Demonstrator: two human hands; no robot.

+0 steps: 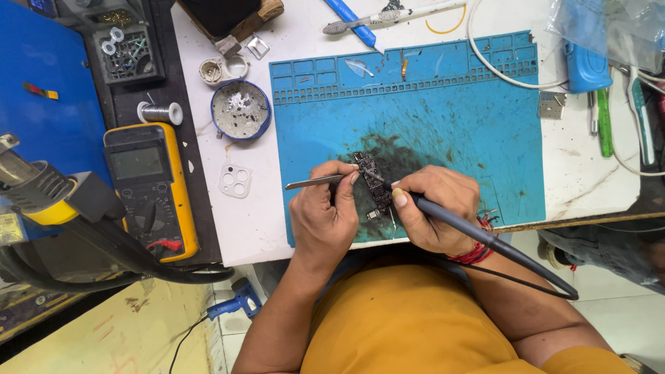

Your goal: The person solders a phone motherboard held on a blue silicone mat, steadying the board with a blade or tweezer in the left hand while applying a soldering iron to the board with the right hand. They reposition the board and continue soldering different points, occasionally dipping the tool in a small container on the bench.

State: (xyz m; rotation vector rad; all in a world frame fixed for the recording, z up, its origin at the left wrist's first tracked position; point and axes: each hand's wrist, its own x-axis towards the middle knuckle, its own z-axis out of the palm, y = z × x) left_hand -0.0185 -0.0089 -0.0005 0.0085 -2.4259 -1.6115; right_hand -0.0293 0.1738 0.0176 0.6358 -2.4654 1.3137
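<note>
Circuit board [373,181], 1, under 2 closed grips: left hand [322,218] pinching tweezers [315,182], right hand [436,208] clasping soldering iron [485,235].

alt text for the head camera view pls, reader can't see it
Seen from above, a person's right hand holds a soldering iron tip to a small circuit board on a blue work mat, while the left hand holds tweezers beside it. A yellow multimeter lies to the left.

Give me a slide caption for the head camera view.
Left hand holds tweezers, right hand a soldering iron, over a circuit board.
</note>
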